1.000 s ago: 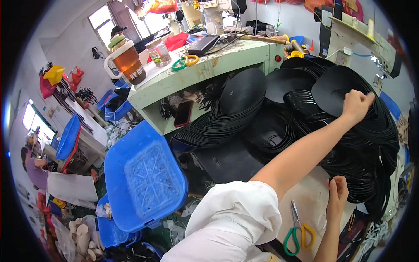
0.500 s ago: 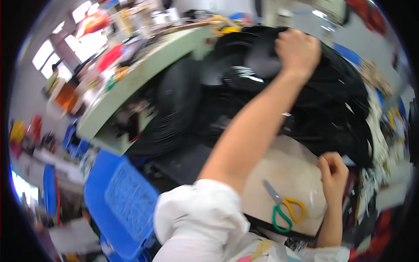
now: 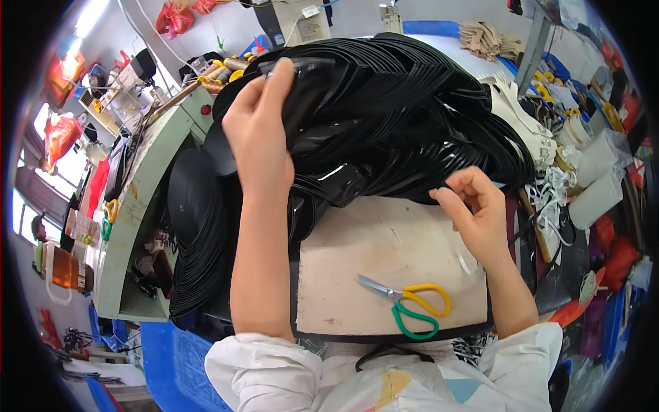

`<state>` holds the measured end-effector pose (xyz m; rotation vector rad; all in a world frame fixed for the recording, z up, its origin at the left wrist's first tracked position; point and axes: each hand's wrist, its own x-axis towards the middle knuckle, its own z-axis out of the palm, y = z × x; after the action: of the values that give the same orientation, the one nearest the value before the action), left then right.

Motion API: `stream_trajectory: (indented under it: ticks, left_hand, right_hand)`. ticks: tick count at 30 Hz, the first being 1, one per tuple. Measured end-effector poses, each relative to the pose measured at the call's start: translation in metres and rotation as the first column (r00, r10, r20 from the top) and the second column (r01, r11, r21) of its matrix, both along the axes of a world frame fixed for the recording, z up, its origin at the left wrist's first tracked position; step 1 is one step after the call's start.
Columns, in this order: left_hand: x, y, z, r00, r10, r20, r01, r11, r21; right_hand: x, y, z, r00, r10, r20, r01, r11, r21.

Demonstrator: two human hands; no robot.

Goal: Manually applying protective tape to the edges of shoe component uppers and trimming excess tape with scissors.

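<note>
My left hand [image 3: 259, 134] is closed on a glossy black piece [image 3: 307, 89], its thumb on top and the other fingers mostly hidden. The piece is up against a big heap of thin, curved black pieces [image 3: 405, 89] stacked in overlapping rows. My right hand [image 3: 480, 216] hovers over the right side of a beige board [image 3: 343, 254], thumb and fingers curled together; whether anything small is pinched there does not show. Scissors [image 3: 394, 295] with one yellow and one green handle lie on the board, blades toward the left.
Another stack of black pieces [image 3: 194, 199] leans by a pale green bench [image 3: 147, 226] at left. Below it is a blue plastic basket [image 3: 171, 364]. Spools of thread [image 3: 223, 72] stand behind the heap. White straps [image 3: 549, 199] and beige gloves [image 3: 480, 38] lie at right.
My left arm has drawn back from the far side of the heap toward the left, and its hand now grips a black piece. The view has turned, and my right hand stays over the board.
</note>
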<state>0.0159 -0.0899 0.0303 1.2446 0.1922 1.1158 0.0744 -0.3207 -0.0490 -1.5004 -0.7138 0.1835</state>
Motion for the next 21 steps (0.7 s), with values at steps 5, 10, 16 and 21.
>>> stream_trajectory:
  ticks: [5,10,16,21]
  left_hand:
    - [-0.077,-0.062,-0.035,0.969,-0.137,-0.204,0.169,0.975,0.144]
    - [-0.133,-0.092,-0.082,0.898,-0.136,-0.418,0.2,0.973,0.113]
    - [-0.166,-0.111,-0.121,0.792,-0.281,-0.542,0.204,0.959,-0.198]
    - [-0.172,-0.115,-0.149,0.741,-0.473,-0.476,0.24,0.849,-0.47]
  right_hand:
    - [-0.02,0.012,0.009,0.861,0.332,-0.385,-0.219,0.926,0.308]
    - [-0.044,0.011,-0.014,0.859,0.392,-0.328,-0.377,0.919,0.111]
    - [-0.044,-0.017,-0.017,0.957,0.262,-0.128,-0.279,0.949,-0.146]
    - [-0.073,-0.011,-0.035,0.913,0.407,-0.004,-0.389,0.869,-0.307]
